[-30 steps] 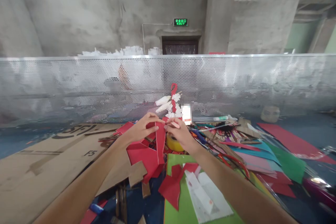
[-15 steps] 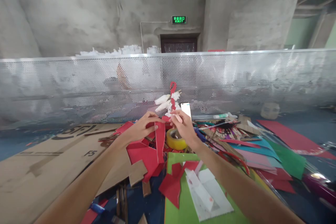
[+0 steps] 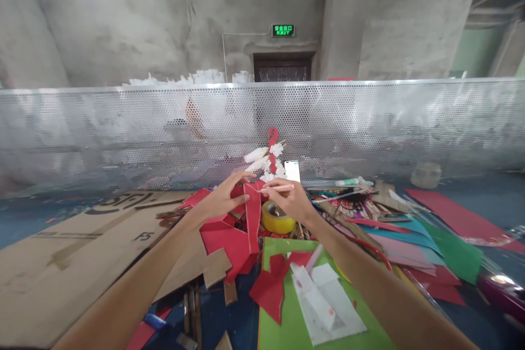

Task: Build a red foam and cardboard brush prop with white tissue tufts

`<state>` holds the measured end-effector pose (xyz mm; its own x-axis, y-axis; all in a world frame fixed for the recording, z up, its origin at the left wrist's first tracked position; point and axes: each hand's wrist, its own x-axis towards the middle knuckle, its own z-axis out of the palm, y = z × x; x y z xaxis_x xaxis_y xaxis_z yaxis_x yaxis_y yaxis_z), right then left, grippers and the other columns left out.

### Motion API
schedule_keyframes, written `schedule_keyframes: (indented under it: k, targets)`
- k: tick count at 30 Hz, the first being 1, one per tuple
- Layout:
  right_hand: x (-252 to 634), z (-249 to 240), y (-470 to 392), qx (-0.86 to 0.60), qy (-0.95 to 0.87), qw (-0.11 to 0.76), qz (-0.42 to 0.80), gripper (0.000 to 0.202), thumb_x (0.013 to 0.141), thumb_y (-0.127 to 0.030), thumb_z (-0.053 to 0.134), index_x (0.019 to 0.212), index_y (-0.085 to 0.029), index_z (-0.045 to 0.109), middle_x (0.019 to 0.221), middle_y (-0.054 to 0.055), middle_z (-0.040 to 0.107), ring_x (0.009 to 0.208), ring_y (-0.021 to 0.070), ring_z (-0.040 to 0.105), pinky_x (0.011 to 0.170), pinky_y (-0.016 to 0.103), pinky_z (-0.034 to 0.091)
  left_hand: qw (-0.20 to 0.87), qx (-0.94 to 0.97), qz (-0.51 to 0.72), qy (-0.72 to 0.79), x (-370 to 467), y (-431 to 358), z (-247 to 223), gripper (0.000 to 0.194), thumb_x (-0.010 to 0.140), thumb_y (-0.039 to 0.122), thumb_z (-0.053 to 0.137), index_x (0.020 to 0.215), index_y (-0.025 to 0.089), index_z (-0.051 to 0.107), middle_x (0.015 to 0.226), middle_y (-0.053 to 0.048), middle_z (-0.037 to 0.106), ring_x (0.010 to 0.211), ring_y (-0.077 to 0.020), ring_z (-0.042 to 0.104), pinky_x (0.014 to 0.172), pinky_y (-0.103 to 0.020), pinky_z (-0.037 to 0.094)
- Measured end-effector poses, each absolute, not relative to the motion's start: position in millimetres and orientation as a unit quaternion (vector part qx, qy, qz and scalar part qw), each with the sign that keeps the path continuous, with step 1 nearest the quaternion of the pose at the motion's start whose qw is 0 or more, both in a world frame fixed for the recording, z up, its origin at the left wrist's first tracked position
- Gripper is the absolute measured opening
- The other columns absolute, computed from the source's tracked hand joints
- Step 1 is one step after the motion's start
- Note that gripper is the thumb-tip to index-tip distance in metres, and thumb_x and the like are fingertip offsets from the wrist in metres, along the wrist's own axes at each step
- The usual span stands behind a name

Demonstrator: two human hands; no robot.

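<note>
A folded red card piece [image 3: 251, 219] is held upright over the cluttered table by the left hand [image 3: 223, 200]; its top edge is pinched between the left thumb and fingers, the rest of the hand curled behind it; the strip hangs down onto a larger red card sheet [image 3: 223, 243] lying on brown cardboard [image 3: 61, 262]. A slim pink stick, possibly a pen or glue stick [image 3: 279, 188], is gripped by the right hand [image 3: 289, 203], fingers closed round it, its tip brought against the top corner of the red piece; exact contact cannot be made out. A yellow tape roll [image 3: 277, 220] is seen just below the right hand, touching the pile of red scraps. A green sheet [image 3: 283, 317] is laid nearer the body, with a red cut-out [image 3: 270, 287] and white paper pieces [image 3: 324, 303] on it. A red-and-white paper ornament [image 3: 268, 161] is stood behind the hands, next to a phone [image 3: 292, 170] propped against the perforated metal screen [image 3: 123, 131]. Coloured paper sheets [image 3: 414, 240] are spread to the right; red-handled scissors [image 3: 371, 251] are lying among them, partly hidden by the right forearm; a white glue tube [image 3: 348, 181] is set near the screen.
</note>
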<state>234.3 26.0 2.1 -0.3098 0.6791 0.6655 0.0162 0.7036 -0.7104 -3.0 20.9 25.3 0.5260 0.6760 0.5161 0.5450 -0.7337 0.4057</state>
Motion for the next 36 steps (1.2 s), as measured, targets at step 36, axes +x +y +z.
schedule_keyframes:
  k: [36]
  targets:
    - [234.2, -0.7, 27.3, -0.231, -0.753, 0.519, 0.331, 0.017, 0.088, -0.032, 0.060, 0.080, -0.021, 0.071, 0.085, 0.006, 0.077, 0.086, 0.0263, 0.074, 0.071, 0.034, 0.056, 0.136, 0.845, 0.365, 0.365, -3.5, 23.7, 23.7, 0.048, 0.088, 0.041, 0.066, 0.131, 0.027, 0.050, 0.127, -0.008, 0.059, 0.122, -0.0258, 0.054, 0.109, -0.045, 0.038]
